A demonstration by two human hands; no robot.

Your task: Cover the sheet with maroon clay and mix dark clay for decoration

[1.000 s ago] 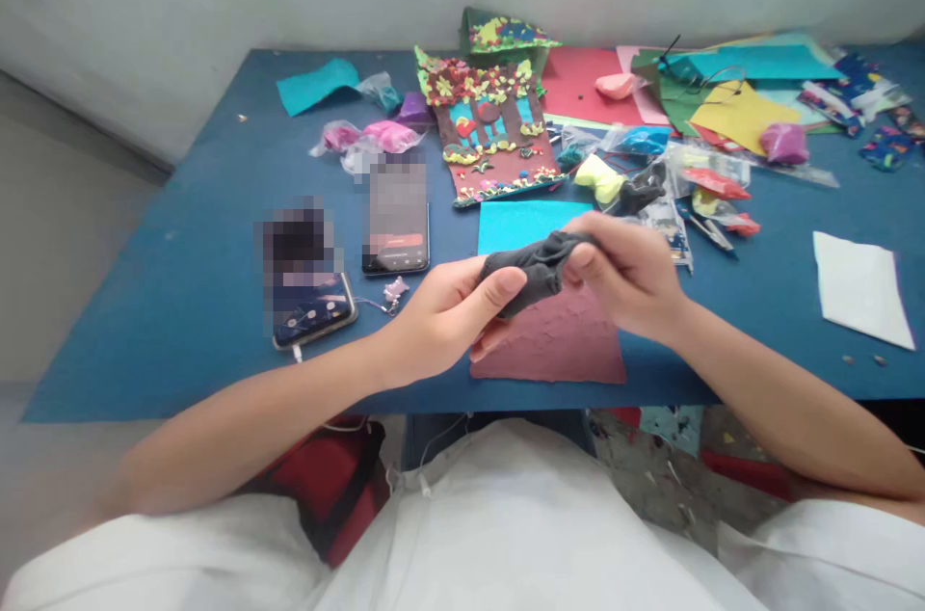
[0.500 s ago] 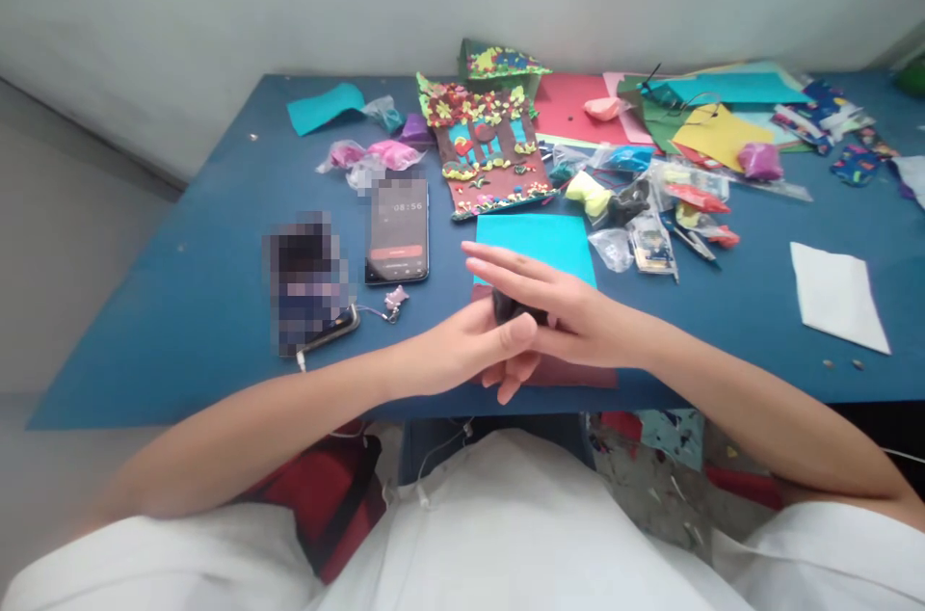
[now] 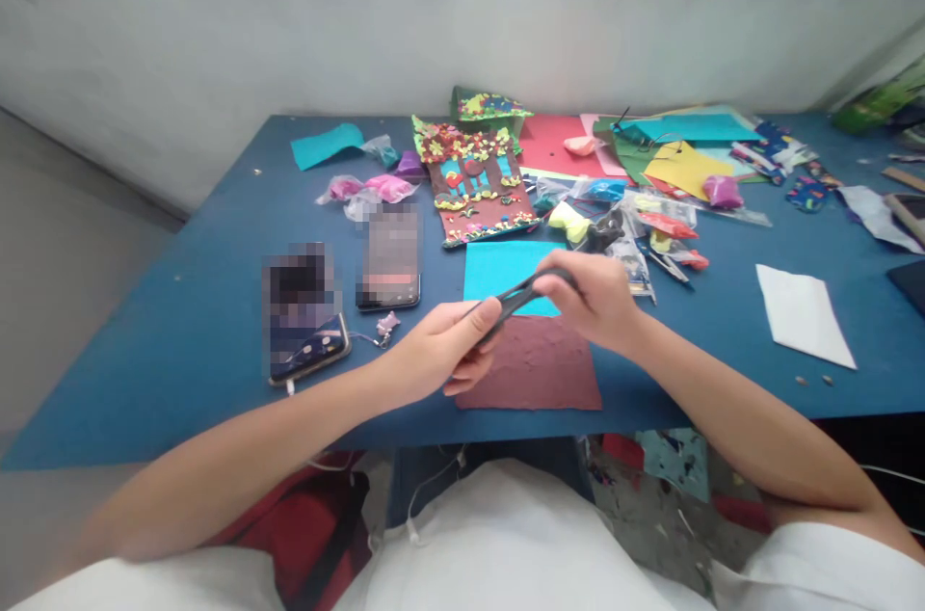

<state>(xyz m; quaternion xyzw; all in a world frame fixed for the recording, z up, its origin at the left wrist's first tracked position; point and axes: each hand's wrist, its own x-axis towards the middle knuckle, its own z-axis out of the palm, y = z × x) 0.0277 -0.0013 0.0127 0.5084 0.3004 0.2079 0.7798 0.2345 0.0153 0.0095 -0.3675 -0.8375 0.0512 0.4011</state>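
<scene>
A strip of black modelling clay (image 3: 515, 299) is stretched between my two hands, with a narrow gap along its middle. My left hand (image 3: 462, 344) grips its lower end, thumb on top and fingers curled beneath. The upper end is pinched in my right hand (image 3: 594, 299), its fingers bent over the clay. Under both hands lies a sheet with a bright blue upper part (image 3: 498, 266) and a brown, clay-like lower part (image 3: 545, 368). Just behind it rests a decorated clay picture (image 3: 484, 192) with brown, blue and yellow shapes.
Two phones, one showing a dim screen (image 3: 390, 254), the other (image 3: 307, 341) with a cable, lie to the left. Bagged clay, including an orange-red lump (image 3: 672, 225), sits right of the picture. White paper (image 3: 806, 314) lies farther right. Coloured sheets (image 3: 553, 141) line the wall.
The black clay, earlier enclosed between my overlapping hands, is now drawn out into a strip. My right hand has moved right and away from the left. The view has tilted upward.
</scene>
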